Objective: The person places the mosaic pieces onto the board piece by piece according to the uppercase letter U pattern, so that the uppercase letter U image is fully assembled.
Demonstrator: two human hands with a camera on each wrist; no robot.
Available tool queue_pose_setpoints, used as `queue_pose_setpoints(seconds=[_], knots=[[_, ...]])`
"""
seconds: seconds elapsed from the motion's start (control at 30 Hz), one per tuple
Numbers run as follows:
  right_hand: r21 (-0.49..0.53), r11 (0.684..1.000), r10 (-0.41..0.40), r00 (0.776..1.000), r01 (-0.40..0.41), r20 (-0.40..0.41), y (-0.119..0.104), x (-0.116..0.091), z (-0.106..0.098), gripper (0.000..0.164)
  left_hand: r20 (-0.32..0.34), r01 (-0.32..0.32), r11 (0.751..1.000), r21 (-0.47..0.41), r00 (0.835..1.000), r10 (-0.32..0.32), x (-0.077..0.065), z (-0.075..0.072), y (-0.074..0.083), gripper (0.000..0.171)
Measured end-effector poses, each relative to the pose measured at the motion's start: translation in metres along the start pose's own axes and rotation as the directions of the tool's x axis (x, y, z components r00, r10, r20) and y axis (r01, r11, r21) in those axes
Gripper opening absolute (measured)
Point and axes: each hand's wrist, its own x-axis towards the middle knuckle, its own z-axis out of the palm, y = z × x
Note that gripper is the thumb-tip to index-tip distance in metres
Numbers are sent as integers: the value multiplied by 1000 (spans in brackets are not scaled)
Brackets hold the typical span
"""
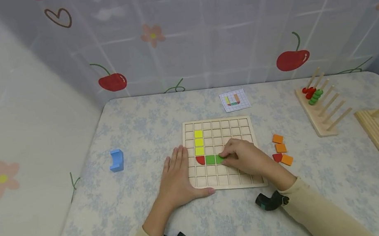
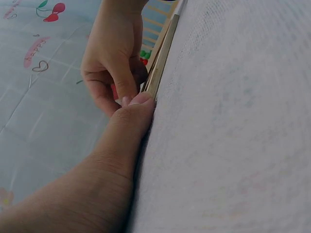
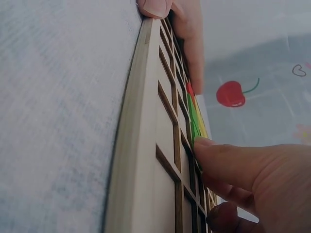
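Observation:
A wooden grid board (image 1: 239,182) lies on the table. My left hand (image 1: 177,178) rests along its left side with the fingers straight and the thumb at the front edge. Three yellow square tiles (image 1: 199,142) stand in a column, with a red rounded tile (image 1: 201,160) below them. To the right of the red one sits a green square tile (image 1: 210,160). My right hand (image 1: 246,156) pinches a second green tile (image 1: 219,158) between thumb and index finger in the neighbouring cell. In the right wrist view, the right thumb (image 3: 218,158) is right at the green row.
Three orange tiles (image 1: 280,148) and a red tile (image 1: 277,157) lie right of the board. Behind it is a pattern card (image 1: 234,100). A blue U-shaped block (image 1: 117,160) is at left; two wooden peg racks (image 1: 314,113) with coloured beads stand at right.

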Motion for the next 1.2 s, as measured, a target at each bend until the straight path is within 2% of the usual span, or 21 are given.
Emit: queue_pose_setpoints(seconds=[0.23,0.4,0.7,0.93,1.2], knots=[[1,1000,-31,999,31,-35,7,-15,-14,21,-3,3,1000,-2,1000,-3,0,1,-1,145],[-7,1000,-12,997,12,-74,17,-28,-31,21,-26,-10,1000,6,1000,10,-1,1,-2,145],[-75,997,13,990,-24,-144,46,-53,-59,20,-9,-6,1000,7,1000,6,-1,1,-2,144],[-144,989,8,978,-39,-207,60,-71,-71,20,-18,-9,1000,6,1000,9,-1,1,-2,144],[-127,988,64,981,-88,-181,68,-81,-74,21,-30,-18,1000,5,999,18,0,2,-1,144]])
